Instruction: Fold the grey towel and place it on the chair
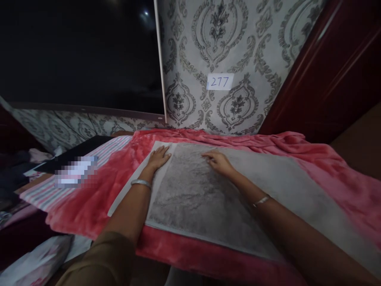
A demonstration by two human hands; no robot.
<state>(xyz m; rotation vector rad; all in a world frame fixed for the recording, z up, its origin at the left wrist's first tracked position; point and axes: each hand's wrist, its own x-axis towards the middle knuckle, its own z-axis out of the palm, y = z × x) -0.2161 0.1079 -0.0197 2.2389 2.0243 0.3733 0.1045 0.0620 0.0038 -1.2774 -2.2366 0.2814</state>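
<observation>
A grey plush towel [193, 198] lies spread flat over a red plush blanket [89, 198]. Its left end shows a paler strip, and a long light grey stretch runs off to the right. My left hand [158, 157] rests flat on the pale strip near the far left corner, fingers spread. Over the darker grey pile, near the far edge, is my right hand [219, 162], its index finger stretched out and the other fingers loosely bent. Nothing shows between its fingers, and they seem to touch the pile. Each wrist wears a silver bangle.
To the left lies a striped cloth [44, 194] with a blurred-out item [76, 171] on it. A large dark screen [80, 55] stands behind. A paper marked 277 [220, 82] is on the patterned wall, beside a dark red panel [324, 71] at right.
</observation>
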